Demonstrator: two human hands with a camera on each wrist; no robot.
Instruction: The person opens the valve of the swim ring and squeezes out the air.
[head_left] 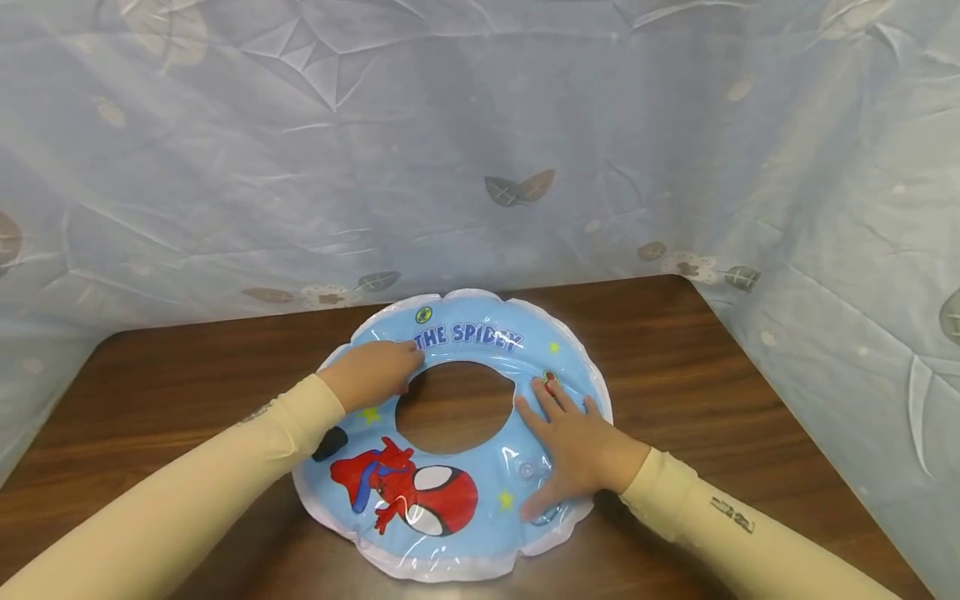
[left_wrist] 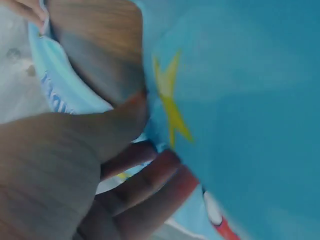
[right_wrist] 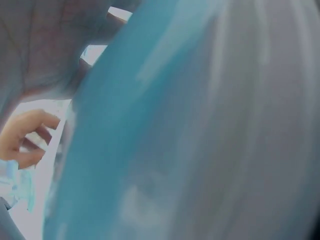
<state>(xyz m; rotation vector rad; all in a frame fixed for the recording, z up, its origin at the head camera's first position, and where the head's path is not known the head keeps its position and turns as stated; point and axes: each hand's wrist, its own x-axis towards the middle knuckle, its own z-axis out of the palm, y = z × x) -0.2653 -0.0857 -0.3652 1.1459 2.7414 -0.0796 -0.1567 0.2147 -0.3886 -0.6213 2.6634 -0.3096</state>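
Note:
An inflatable swim ring (head_left: 442, 558), light blue with a pale scalloped rim, lies on the table. It shows a red masked cartoon figure (head_left: 405, 487) at the front and lettering (head_left: 468, 335) at the back. My left hand (head_left: 375, 375) grips the ring's left side by the inner edge, fingers bent toward the hole. In the left wrist view, the thumb (left_wrist: 125, 112) and bent fingers (left_wrist: 150, 187) meet that edge beside a yellow star (left_wrist: 171, 97). My right hand (head_left: 581, 450) rests with spread fingers on the ring's right side, near a clear round valve (head_left: 527, 471).
The dark wood table (head_left: 187, 383) has rounded back corners. A pale blue cloth (head_left: 420, 150) with leaf prints hangs behind it and along the sides. A small black object (head_left: 330, 444) shows at the ring's left, beside the left wrist.

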